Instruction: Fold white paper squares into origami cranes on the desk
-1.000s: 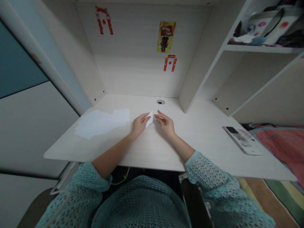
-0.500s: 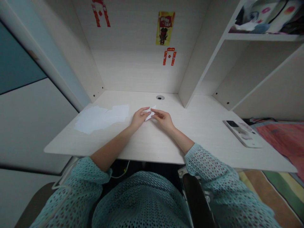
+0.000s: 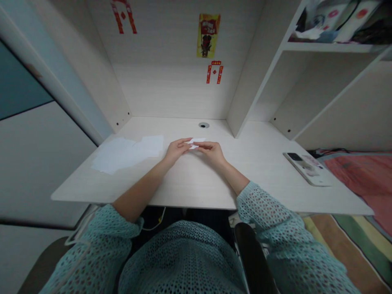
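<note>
A small folded piece of white paper (image 3: 196, 141) is held between my two hands, over the middle of the desk. My left hand (image 3: 177, 150) pinches its left side with thumb and fingers. From the other side, my right hand (image 3: 213, 152) grips it the same way. Fingers cover part of the paper, so its full folded shape is hidden. To the left, sheets of white paper (image 3: 122, 155) lie flat on the desk, partly overlapping.
The white desk (image 3: 190, 183) has a round cable hole (image 3: 203, 125) near its back panel. A phone (image 3: 306, 169) lies at the right. An upright divider (image 3: 245, 94) rises behind my right hand. A chair armrest (image 3: 254, 257) sits below the desk edge.
The folded paper has turned from a steep slant to lying more level between my hands. Both hands keep hold of it. The whole view has shifted slightly.
</note>
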The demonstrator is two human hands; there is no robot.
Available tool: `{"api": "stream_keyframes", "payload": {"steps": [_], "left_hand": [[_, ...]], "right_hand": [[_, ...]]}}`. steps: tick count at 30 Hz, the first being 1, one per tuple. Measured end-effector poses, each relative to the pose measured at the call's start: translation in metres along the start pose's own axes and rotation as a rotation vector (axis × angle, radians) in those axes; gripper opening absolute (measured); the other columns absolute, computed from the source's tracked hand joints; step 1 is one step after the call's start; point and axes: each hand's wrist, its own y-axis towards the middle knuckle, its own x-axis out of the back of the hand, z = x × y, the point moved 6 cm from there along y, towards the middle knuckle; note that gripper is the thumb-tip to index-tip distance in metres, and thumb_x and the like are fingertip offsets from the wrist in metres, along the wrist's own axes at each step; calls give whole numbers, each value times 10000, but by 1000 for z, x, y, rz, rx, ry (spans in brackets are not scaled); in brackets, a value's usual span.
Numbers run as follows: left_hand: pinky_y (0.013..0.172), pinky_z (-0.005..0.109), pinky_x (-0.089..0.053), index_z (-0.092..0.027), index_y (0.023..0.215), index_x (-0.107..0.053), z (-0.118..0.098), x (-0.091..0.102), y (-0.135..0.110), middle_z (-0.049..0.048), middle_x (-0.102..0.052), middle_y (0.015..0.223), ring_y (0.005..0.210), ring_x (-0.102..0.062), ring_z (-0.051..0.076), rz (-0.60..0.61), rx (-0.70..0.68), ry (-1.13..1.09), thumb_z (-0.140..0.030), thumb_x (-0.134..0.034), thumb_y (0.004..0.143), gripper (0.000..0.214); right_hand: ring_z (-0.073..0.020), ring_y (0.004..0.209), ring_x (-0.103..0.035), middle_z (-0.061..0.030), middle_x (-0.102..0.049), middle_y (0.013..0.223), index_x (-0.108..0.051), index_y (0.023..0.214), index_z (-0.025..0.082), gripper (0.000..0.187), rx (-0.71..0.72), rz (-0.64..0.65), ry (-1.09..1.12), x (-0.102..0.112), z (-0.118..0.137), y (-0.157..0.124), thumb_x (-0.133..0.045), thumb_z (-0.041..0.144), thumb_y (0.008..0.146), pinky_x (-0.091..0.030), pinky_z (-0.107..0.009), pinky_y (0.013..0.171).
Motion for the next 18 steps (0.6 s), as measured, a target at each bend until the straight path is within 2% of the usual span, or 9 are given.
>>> {"api": "stream_keyframes", "payload": {"steps": [5, 9, 13, 18], "left_hand": [[835, 283, -446, -181, 1094, -631, 15, -8, -2, 93, -688, 987, 882, -643, 155, 82, 171, -205, -376, -728, 662, 484], [895, 298, -433, -164, 1033, -645, 18, -8, -1, 101, -680, 1023, 928, -639, 159, 94, 165, -245, -362, -731, 675, 418], [878, 302, -450, -164, 1043, -648, 14, -8, -2, 98, -694, 974, 909, -651, 174, 83, 158, -189, -343, -741, 670, 424], [858, 315, -471, -169, 1085, -638, 12, -6, -1, 93, -700, 931, 862, -664, 175, 57, 140, -177, -324, -715, 700, 423]], "right_hand": [[-205, 818, -667, -84, -724, 913, -728, 909, 191, 291, -2, -90, -45, 4, 6, -3, -716, 355, 670, -508, -361, 794], [-182, 760, -656, -75, -724, 913, -724, 930, 200, 312, 43, -94, -107, 4, 14, -4, -720, 365, 666, -510, -345, 761], [-202, 920, -646, -51, -704, 1017, -712, 967, 245, 312, 106, -47, -167, 5, 19, -5, -717, 357, 676, -483, -358, 856], [-221, 1000, -638, -51, -692, 1053, -700, 1000, 235, 330, 74, 11, -129, 6, 17, -6, -704, 358, 694, -456, -383, 941]]}}
